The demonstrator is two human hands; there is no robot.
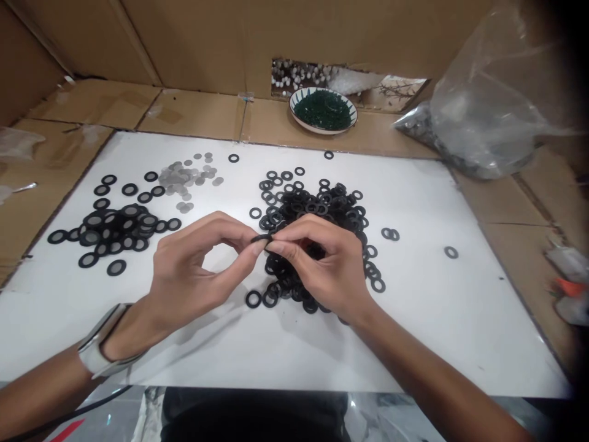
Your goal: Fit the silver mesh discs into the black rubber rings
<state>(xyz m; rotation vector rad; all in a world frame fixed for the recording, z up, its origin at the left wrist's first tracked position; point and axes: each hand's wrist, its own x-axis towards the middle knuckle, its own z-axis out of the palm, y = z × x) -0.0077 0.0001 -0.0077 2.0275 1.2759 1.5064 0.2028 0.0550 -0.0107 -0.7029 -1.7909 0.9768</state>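
My left hand [196, 264] and my right hand [322, 264] meet above the white sheet [437, 319], both pinching one black rubber ring [261, 238] between their fingertips. Under and behind my right hand lies a big heap of empty black rings [317, 209]. To the left sits a smaller pile of black rings with mesh discs inside [115, 227]. Behind that pile, loose grey mesh discs [188, 178] are scattered. A pale watch [99, 344] is on my left wrist.
A bowl of small green pieces [323, 110] stands at the back on the cardboard. A clear plastic bag [488, 110] with dark parts lies at the right. Single rings [451, 252] are strewn on the sheet. Cardboard walls [230, 43] enclose the area.
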